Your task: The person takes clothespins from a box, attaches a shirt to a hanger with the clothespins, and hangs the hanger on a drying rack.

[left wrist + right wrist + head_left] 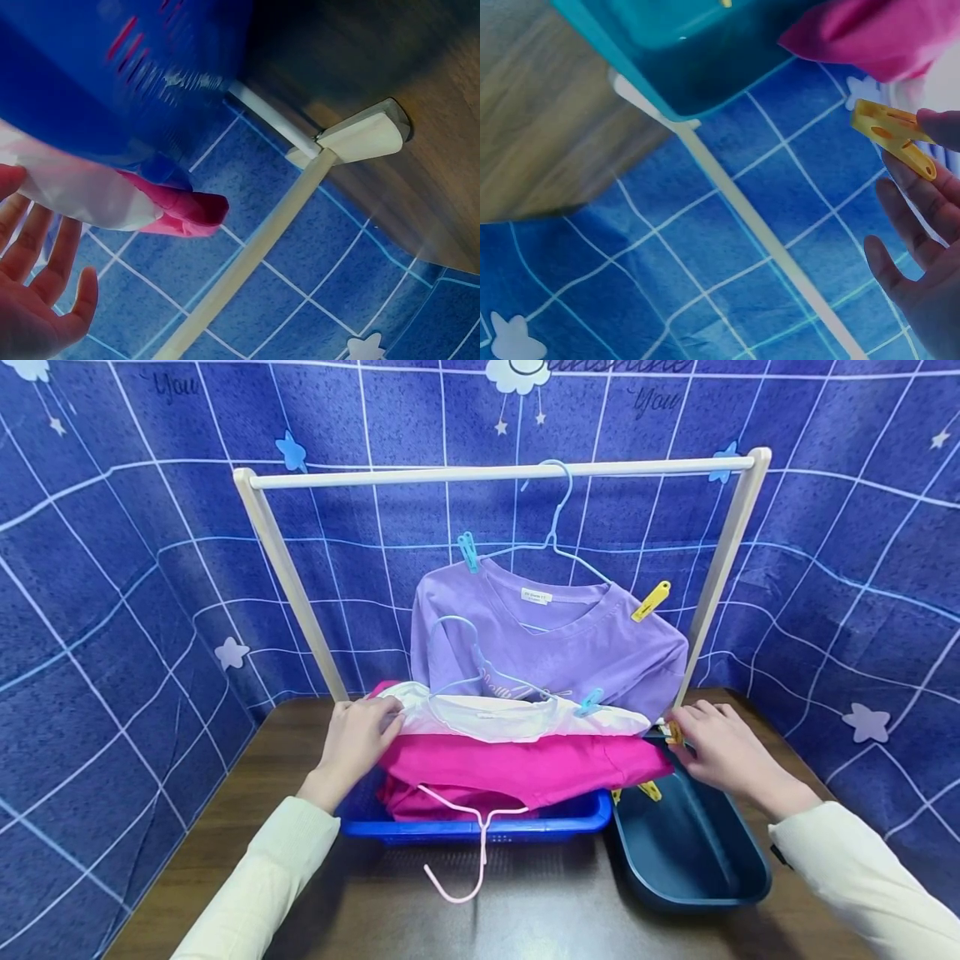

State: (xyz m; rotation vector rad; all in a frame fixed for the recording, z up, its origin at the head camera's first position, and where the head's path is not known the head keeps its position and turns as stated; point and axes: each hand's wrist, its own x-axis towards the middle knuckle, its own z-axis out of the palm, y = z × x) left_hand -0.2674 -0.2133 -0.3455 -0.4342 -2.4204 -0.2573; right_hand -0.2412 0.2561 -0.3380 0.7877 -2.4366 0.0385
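A white-and-pink shirt (480, 718) with a light-blue hanger (480, 652) in its neck lies over the blue basket (480, 828). My left hand (358, 739) pinches its white cloth at the left shoulder, thumb in front and fingers behind. A light-blue clothespin (590, 702) is clipped on the shirt's right side. Beside the right shoulder, my right hand (716, 743) pinches a yellow clothespin (892, 135) between thumb and fingers. In the right wrist view, that clothespin is apart from the pink cloth (877, 34).
A purple shirt (555, 643) hangs from the white rack bar (405, 475), with blue (468, 552) and yellow (651, 602) clothespins on it. A pink hanger (480, 852) sticks over the basket's front. The dark teal tub (697, 902) at right holds yellow clothespins (649, 790).
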